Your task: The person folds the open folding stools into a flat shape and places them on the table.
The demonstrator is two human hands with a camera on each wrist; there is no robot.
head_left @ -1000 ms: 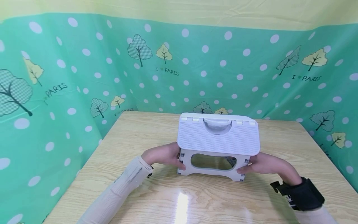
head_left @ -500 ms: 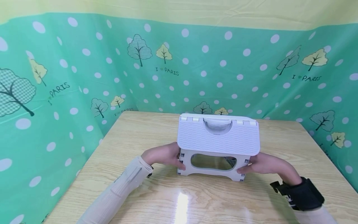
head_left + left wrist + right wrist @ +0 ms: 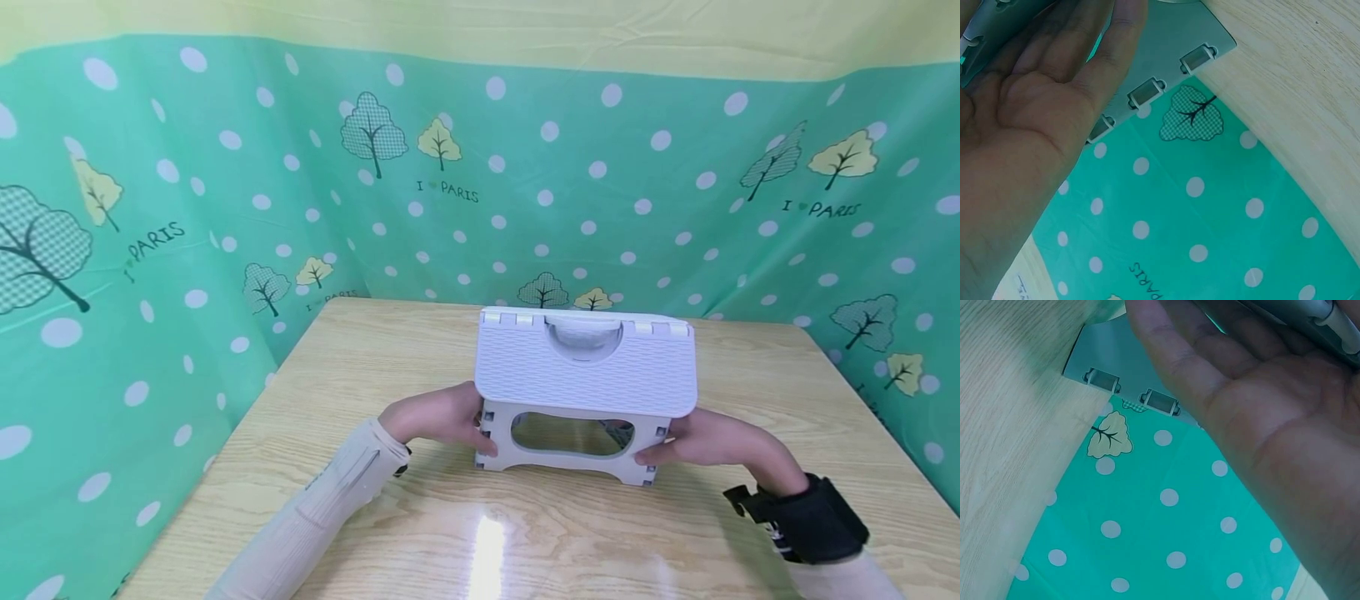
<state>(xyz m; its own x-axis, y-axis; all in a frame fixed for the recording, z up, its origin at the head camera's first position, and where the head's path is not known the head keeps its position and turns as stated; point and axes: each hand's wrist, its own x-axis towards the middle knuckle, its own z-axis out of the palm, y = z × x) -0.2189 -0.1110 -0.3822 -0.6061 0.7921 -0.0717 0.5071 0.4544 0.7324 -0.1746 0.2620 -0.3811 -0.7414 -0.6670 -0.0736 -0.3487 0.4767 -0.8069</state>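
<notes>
A pale grey folding step stool [image 3: 585, 383] stands on its legs on the wooden table. The near half of its textured seat slopes down towards me from the hinged ridge, where a rounded handle cutout shows. My left hand [image 3: 442, 412] grips its left end, thumb on the front leg panel. At the right end, my right hand [image 3: 716, 437] holds it the same way. Most fingers are hidden behind the stool in the head view. Both wrist views show a palm close against the stool, beside a leg panel [image 3: 1172, 37] with hinge slots.
The light wooden table [image 3: 375, 525] reaches back to a green dotted curtain [image 3: 540, 200] printed with trees, which also runs along the left and right sides. A black strap [image 3: 813, 521] is round the right wrist.
The stool's ridge has sunk very slightly, and the handle piece in the cutout looks lower than a second ago. Both hands have stayed where they were on the ends.
</notes>
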